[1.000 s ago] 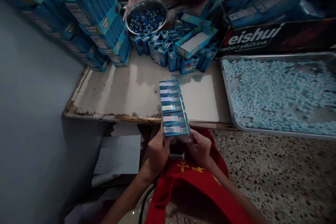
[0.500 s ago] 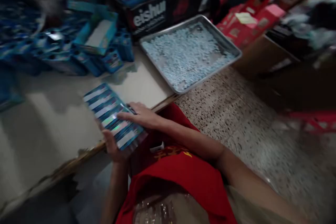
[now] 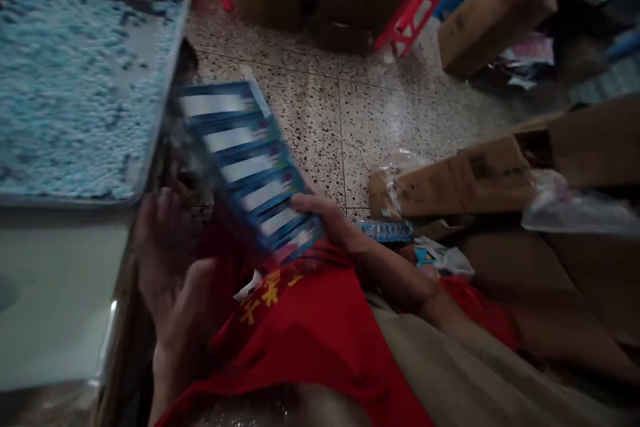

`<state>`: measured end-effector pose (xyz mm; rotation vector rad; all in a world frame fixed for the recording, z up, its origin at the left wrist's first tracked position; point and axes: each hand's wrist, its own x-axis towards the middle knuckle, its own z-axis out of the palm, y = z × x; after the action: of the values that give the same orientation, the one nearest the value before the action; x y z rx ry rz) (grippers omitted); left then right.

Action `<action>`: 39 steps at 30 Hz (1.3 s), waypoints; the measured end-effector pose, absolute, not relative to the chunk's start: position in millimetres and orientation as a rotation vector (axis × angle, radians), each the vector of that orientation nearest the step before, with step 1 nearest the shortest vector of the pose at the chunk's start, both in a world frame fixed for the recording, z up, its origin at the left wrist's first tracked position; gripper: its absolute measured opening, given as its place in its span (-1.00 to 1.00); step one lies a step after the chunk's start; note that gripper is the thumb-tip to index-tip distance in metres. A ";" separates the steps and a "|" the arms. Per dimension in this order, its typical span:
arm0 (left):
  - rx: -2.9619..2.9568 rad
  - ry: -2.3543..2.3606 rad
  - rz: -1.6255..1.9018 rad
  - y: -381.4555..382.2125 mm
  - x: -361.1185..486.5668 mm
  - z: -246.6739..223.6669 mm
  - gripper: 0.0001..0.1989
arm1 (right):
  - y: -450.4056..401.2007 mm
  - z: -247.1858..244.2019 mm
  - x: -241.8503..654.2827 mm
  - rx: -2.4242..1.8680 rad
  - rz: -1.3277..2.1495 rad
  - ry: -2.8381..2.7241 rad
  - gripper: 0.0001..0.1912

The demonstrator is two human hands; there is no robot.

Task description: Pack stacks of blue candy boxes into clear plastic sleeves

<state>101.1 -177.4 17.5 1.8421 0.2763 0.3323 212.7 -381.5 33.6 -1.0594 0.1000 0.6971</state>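
A pack of several small blue boxes (image 3: 253, 170) with white panels, set side by side in a row, is held tilted above my lap. My right hand (image 3: 325, 213) grips its lower right edge, with the thumb lying on the top face. My left hand (image 3: 173, 273) is off the pack, by the table edge, its fingers up and the thumb apart, with nothing in it. Motion blurs both the pack and the left fingers. Below the pack lies my red apron (image 3: 300, 320) with yellow lettering.
To the left, a metal tray (image 3: 163, 97) of small pale blue pieces rests on the white table (image 3: 60, 293). Cardboard boxes (image 3: 455, 183) stand on the speckled floor (image 3: 320, 113) at right. Another blue pack (image 3: 385, 231) lies beside them. Red stools (image 3: 413, 10) stand farther back.
The view has swung right. The pack has moved from over the table edge to above my lap, beside the tray. My left hand has let go of it; my right still holds it.
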 end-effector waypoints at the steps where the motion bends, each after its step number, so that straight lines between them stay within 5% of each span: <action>1: 1.876 0.256 0.305 -184.4 109.6 13.6 -0.17 | -417.4 19.9 214.5 -1.061 0.598 0.236 -0.36; 5: 2.227 0.233 0.343 -189.6 121.1 -7.9 -0.43 | -558.4 -55.5 206.2 -1.036 0.084 0.692 -0.63; 9: 2.413 0.325 0.214 -170.5 109.3 -27.1 -0.30 | -663.7 -129.9 173.7 -0.991 -0.139 0.876 -0.80; 19: 2.571 0.445 -0.202 -164.4 96.7 -56.9 -0.36 | -814.6 -220.9 77.4 -0.964 -0.389 1.249 -0.84; 31: 2.682 0.333 -0.370 -169.7 101.8 -43.2 -0.54 | -786.4 -254.1 79.7 -0.883 -0.280 1.213 -0.68; 39: 2.772 0.610 -0.545 -150.6 109.1 -13.8 -0.67 | -729.2 -339.7 187.3 -0.745 -0.165 1.334 -0.72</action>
<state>109.1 -150.6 -13.8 2.7723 0.6105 -0.5448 187.3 -729.2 -339.7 -0.7447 1.3344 -0.1646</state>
